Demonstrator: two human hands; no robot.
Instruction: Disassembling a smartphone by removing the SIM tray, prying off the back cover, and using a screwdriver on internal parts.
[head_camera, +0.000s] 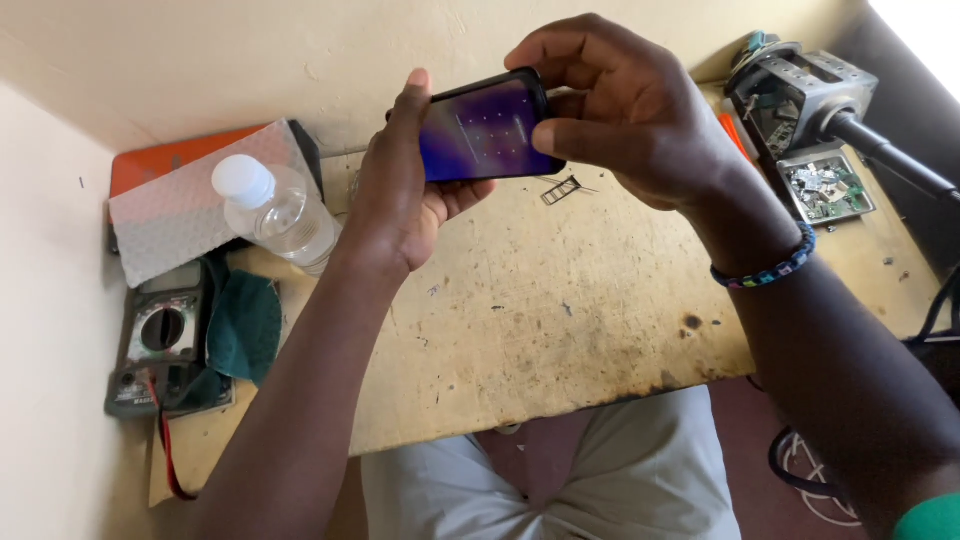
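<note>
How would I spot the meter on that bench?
Start at the worn wooden bench and go to its left edge, below the clear water bottle. The multimeter lies flat beside a green cloth; its round dial sets it apart.

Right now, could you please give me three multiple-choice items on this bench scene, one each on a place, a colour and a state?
1. Where does the clear plastic bottle stand?
A. At the left of the bench, by the multimeter
B. At the right, beside the metal machine
C. On the person's lap

2. What colour is the bottle's cap?
A. Red
B. White
C. Black

3. What state is the phone in?
A. Lying face down on the bench
B. Held up in both hands, screen lit
C. Held in one hand, screen dark

Answers:
1. A, since it stands near the left wall, just above the multimeter.
2. B, since the cap shows plain white.
3. B, since the left hand and right hand both grip it and the screen glows purple with a grid of dots.
</note>
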